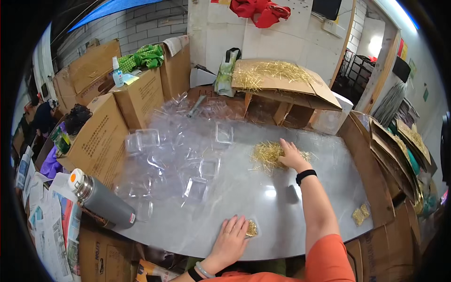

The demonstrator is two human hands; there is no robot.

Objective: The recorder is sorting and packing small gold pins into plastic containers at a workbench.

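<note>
The scene is dominated by a grey tabletop, read here as a clock face with twelve at the far edge. It is walled at ten o'clock by brown cardboard boxes, and just past twelve a cardboard sheet is seen, strewn with gold strands. From nine round to eleven, a broad heap of clear plastic containers is spread. A grey flask is parked between eight and nine.

Now to the action: just past twelve, well inside the edge, a loose pile of gold straw is gathered. Between six and seven, the left hand is laid flat, its fingers slightly spread. Near one o'clock, the right hand is rested at the pile's right side, fingers stretched out; whether any strands are pinched cannot be told.

At six, a small portion of gold straw is set right beside the left fingers, its near side partly covered by them. Between three and four, another small gold bundle is left near the rim.
</note>
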